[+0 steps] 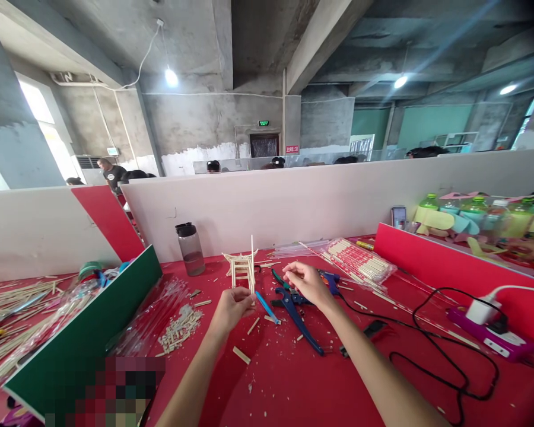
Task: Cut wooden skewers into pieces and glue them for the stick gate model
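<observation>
A small model built of thin wooden sticks (241, 268) stands on the red table (293, 379). My left hand (231, 308) is closed in a pinch at the model's base, holding one of its sticks. My right hand (305, 280) hovers to the right of the model, fingers curled together on a thin stick that I can barely make out. Below and between the hands lie blue-handled cutters (298, 314), a blue pen-like tool (267, 307) and green-handled pliers (279, 279).
A dark-capped plastic bottle (190, 249) stands behind the model. Bagged sticks (360, 264) lie at the back right, cut stick bits (180, 329) at the left. A black cable (431, 332) runs to a power strip (489, 332). A green board (93, 320) and white partition (320, 201) bound the desk.
</observation>
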A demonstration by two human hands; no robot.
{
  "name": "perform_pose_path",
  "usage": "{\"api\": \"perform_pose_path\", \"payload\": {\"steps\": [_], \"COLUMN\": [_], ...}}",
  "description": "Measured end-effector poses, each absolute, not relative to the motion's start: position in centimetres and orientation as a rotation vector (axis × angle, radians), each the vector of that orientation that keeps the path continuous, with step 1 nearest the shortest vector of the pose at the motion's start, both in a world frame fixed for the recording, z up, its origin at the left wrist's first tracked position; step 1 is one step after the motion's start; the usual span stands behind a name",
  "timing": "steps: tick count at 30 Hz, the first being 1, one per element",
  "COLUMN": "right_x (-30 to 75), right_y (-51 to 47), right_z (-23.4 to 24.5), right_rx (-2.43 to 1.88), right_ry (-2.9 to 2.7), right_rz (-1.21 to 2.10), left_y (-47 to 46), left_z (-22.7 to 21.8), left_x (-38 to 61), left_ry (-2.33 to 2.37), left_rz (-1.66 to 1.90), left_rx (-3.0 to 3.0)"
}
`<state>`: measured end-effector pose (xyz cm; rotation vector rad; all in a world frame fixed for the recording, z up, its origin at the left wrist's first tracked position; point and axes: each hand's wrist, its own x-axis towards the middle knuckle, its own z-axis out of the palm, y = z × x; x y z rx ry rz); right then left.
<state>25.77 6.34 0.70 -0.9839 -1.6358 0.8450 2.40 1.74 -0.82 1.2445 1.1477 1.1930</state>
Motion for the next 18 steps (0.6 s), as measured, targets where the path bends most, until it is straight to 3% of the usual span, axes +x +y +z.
{"api": "perform_pose_path", "payload": {"steps": [14, 18], "right_x": [20.6, 20.1], "right_y": [2.4, 1.8], "right_z": [-1.3, -1.4], "right_rx": [-1.409, -1.432], "right_ry": [-2.419, -2.45], "right_rz": [0.165, 0.164], "left_y": [2.3, 2.1], "left_z": [-1.1, -0.8], "left_x": [1.8, 1.7], "left_ry": [1.157, 1.155], "left_rz": [1.245, 1.241], "left_rx": [1.258, 1.27]}}
